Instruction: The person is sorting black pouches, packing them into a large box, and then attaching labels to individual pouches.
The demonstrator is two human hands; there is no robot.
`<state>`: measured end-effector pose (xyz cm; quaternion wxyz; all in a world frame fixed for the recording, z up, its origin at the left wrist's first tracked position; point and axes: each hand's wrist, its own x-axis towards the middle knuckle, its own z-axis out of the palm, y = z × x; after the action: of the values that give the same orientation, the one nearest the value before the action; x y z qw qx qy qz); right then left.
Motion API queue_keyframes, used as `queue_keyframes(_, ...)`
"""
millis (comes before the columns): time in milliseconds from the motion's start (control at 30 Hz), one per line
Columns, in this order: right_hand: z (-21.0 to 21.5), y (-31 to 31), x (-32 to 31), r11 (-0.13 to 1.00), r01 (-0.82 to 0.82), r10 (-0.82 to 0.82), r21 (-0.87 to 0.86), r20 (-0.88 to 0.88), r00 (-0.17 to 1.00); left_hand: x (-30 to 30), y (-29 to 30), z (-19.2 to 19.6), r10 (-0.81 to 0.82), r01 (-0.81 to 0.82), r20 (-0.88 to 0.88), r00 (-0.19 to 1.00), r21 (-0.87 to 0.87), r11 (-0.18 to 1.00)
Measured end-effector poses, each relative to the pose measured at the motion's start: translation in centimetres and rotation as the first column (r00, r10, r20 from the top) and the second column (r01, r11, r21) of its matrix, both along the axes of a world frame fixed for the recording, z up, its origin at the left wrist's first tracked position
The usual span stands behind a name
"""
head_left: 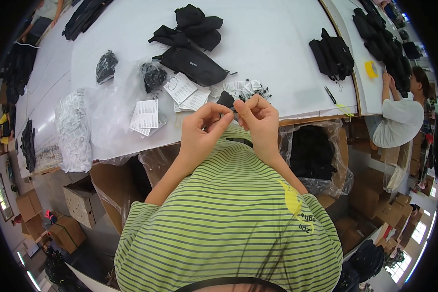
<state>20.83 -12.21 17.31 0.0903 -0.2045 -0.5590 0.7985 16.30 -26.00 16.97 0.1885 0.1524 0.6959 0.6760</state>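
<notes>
Both my hands are raised close together over the near edge of the white table [277, 58]. My left hand [203, 131] and my right hand [258, 121] pinch a small thin item between the fingertips, too small to tell what it is. A small black piece [226, 100] lies on the table just behind my fingers. Beside it sits a pile of small white tags with black strings [248, 88]. A black pouch bag [193, 64] lies further back, with more black bags [192, 24] behind it.
White paper cards [146, 114] and clear plastic bags [73, 131] lie at the left. A black bag [332, 56], a pen [330, 94] and a yellow tape roll [371, 69] are at the right, where another person [399, 117] works. Cardboard boxes [78, 204] stand below the table.
</notes>
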Motion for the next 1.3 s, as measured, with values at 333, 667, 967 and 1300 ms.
queue_keyframes(333,-0.7,0.4,-0.4,0.995,-0.069,0.071,0.074,-0.020,0.997,-1.1,-0.3,-0.9,-0.037,0.034,-0.050,0.998,-0.058,0.998)
queue_keyframes(667,-0.4,2.5,-1.4,0.944,-0.327,0.326,0.034,0.038,0.945,-1.8,-1.6,0.3,-0.259,0.258,-0.028,0.966,-0.008,0.966)
queue_keyframes(967,-3.3,2.6,-4.4,-0.139,-0.847,0.527,0.513,0.763,0.375,0.7,0.6,1.5,-0.728,0.698,-0.212,0.652,-0.207,0.686)
queue_keyframes(1300,1.5,4.8,-2.4,0.337,-0.550,0.386,0.764,0.421,0.821,-2.5,-3.3,-2.8,-0.245,0.045,-0.528,0.813,-0.363,0.931)
